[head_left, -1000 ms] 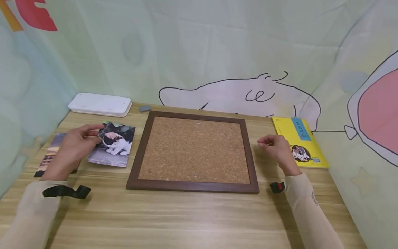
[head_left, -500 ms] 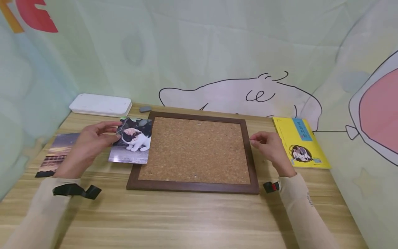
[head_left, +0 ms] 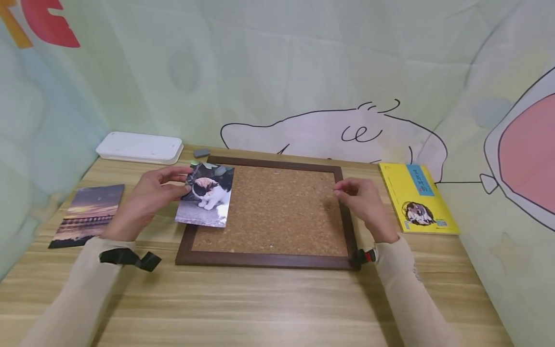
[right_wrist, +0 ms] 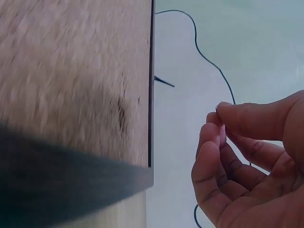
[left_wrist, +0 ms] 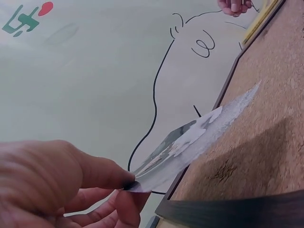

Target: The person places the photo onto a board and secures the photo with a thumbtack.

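Broadly, I have room on the tabletop [head_left: 260,306] at the six o'clock edge of the framed corkboard [head_left: 282,212], with a yellow booklet [head_left: 416,195] at three o'clock and a sunset photo [head_left: 90,212] at nine. Near the board's three o'clock edge, the right hand [head_left: 363,205] has thumb and fingertips together; whether on something small, I cannot tell. Over the nine o'clock side, the left hand [head_left: 151,198] pinches the cat photo [head_left: 210,202] by its own nine o'clock edge. Only the left wrist view plainly shows the cat photo raised, tilted and shading the board.
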Motion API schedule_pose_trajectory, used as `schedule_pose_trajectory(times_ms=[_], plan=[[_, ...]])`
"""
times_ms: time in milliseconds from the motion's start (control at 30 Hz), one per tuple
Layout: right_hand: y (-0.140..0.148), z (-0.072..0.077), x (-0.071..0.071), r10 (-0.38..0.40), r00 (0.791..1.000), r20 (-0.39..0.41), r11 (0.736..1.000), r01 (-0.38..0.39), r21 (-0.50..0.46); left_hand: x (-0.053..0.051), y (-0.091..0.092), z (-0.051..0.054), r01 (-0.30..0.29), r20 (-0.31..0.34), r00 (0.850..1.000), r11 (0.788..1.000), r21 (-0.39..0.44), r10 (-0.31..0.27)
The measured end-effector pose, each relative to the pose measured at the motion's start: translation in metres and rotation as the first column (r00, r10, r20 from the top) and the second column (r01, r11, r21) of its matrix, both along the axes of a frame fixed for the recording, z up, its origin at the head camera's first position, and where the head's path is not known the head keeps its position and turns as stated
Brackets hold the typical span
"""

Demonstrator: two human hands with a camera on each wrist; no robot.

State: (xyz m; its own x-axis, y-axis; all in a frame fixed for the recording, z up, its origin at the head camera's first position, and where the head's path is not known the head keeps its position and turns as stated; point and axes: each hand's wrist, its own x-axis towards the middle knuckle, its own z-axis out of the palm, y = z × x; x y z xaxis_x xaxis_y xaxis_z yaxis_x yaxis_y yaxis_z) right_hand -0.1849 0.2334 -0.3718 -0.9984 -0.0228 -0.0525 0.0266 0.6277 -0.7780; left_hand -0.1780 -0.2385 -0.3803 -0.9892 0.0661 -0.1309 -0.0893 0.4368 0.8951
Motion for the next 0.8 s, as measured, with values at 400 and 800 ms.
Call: schedule_pose_trajectory(times_ms=[400, 800], plan=[[-0.022, -0.001, -0.002, 0.028, 0.999, -0.026, 0.998, -0.029, -0.052, -0.007, 0.022, 0.0, 0.03, 0.024, 0.999, 0.999, 0.03, -0.03], [-0.039, 0.003, -0.006, 0.046, 0.999, 0.006, 0.998, -0.046, -0.045, -0.013, 0.05, -0.004, 0.046, 0.001, 0.999, 0.999, 0.024, -0.046]])
